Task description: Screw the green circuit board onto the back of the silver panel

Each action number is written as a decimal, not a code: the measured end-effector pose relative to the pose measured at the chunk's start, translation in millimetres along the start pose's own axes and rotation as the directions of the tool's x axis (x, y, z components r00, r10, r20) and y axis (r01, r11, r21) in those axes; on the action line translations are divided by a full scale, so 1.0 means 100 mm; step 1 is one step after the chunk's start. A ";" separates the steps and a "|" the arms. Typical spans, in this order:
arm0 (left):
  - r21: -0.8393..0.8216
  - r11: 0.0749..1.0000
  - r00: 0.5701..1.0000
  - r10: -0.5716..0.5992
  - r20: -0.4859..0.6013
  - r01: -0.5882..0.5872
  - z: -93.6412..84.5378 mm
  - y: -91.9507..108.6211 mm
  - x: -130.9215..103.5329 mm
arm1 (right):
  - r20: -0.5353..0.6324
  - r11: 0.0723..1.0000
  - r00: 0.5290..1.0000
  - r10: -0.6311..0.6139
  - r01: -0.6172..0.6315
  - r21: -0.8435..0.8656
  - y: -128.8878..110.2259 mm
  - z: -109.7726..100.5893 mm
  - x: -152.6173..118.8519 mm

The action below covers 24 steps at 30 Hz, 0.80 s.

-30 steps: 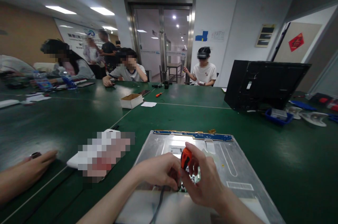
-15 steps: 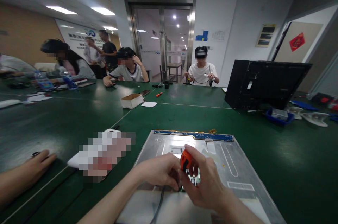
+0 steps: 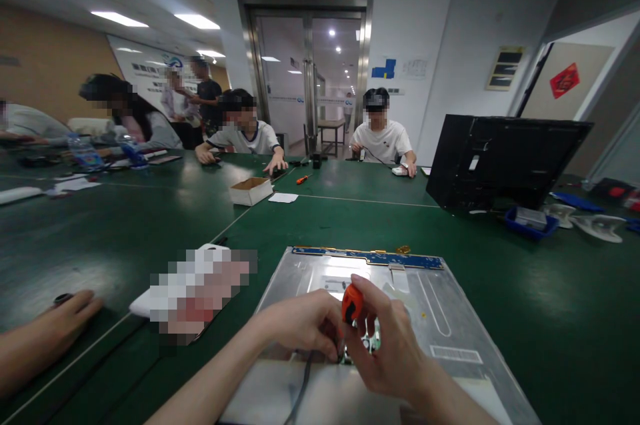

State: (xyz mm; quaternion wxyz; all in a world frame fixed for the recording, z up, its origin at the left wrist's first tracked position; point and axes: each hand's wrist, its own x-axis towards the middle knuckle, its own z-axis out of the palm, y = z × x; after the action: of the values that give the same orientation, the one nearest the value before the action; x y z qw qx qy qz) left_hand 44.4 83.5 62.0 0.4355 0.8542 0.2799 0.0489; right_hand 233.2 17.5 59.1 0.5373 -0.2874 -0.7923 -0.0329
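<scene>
A flat metal-backed display panel (image 3: 440,378) lies in front of me on the green table. My right hand (image 3: 395,341) grips a screwdriver (image 3: 352,305) by its red-orange and black handle, held upright over a small green circuit board (image 3: 371,343). The screwdriver's tip is hidden behind fingers. Beside it, my left hand (image 3: 310,325) is closed, its fingertips pinched low by the board; what they hold is hidden. A dark cable (image 3: 302,386) runs from under those fingertips toward me. Along the panel's far edge runs a blue circuit strip (image 3: 367,257).
Left of the panel lies a blurred white and pink object (image 3: 200,295); another person's hand (image 3: 70,315) rests farther left. Beyond are a small open box (image 3: 251,193), another screwdriver (image 3: 303,179), a large black screen (image 3: 505,161) and a blue tray (image 3: 530,225). People sit across the table.
My hands and the screwdriver have barely moved. Across the table, one person has lowered a hand from the head to the table; another has put a white item down.
</scene>
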 end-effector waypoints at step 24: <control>0.042 0.999 1.000 -0.008 0.011 0.007 -0.04 0.04 0.01 | -0.015 1.000 1.000 -0.013 0.013 0.024 -0.01 0.01 0.03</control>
State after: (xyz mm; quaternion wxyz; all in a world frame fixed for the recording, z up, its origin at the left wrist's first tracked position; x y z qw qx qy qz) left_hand 45.8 84.7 67.1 0.4191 0.8623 0.2818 0.0368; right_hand 231.6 18.3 61.2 0.5462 -0.2753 -0.7906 -0.0288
